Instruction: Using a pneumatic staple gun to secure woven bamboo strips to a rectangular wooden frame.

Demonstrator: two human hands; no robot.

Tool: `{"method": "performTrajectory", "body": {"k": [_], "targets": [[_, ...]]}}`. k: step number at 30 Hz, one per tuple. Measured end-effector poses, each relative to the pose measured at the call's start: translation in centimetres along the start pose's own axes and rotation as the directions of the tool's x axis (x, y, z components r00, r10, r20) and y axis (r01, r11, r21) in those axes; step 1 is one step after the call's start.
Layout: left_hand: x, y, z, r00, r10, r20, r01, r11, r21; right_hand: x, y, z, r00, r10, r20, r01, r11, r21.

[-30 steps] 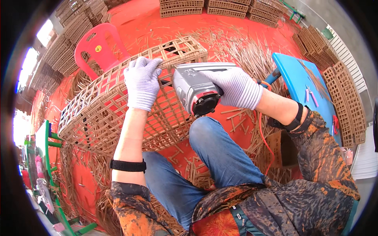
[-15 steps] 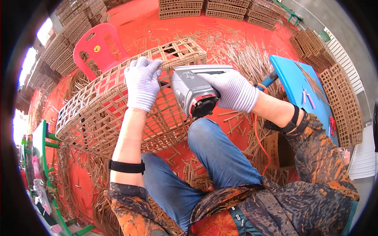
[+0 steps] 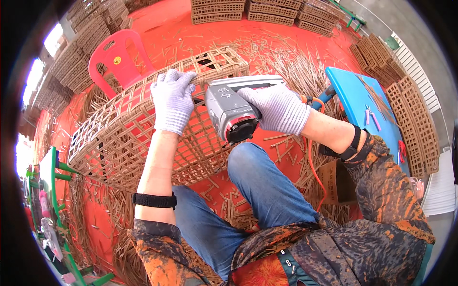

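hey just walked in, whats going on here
The person's gloved left hand curls over the upper edge of a woven basket. The gloved right hand grips a grey power tool, its front end close to that edge; whether they touch is hard to tell. Off to the right, pink-handled pliers lie on a blue table.

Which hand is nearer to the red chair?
Left. The left hand holds the woven basket, just right of and below the red chair in the picture; the right hand, holding the grey tool, is farther right.
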State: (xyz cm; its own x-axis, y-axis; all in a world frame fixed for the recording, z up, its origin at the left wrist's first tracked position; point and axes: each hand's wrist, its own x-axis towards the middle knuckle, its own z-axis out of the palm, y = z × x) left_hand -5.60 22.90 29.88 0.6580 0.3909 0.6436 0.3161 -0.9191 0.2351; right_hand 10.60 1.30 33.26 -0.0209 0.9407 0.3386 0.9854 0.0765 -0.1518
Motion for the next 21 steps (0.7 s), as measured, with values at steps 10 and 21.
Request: {"method": "performTrajectory", "body": {"k": [10, 21], "targets": [[0.6, 1.0, 0.2, 0.995, -0.085, -0.046, 0.088, 0.993, 0.075, -2.6, 0.4, -1.9, 0.990, 0.136, -0.039, -0.113, 0.924, 0.365], [0.3, 1.3, -0.5, 0.996, -0.089, -0.031, 0.089, 0.996, 0.001, -3.5, 0.0, -2.8, 0.982, 0.186, 0.016, -0.184, 0.948, 0.259]]}}
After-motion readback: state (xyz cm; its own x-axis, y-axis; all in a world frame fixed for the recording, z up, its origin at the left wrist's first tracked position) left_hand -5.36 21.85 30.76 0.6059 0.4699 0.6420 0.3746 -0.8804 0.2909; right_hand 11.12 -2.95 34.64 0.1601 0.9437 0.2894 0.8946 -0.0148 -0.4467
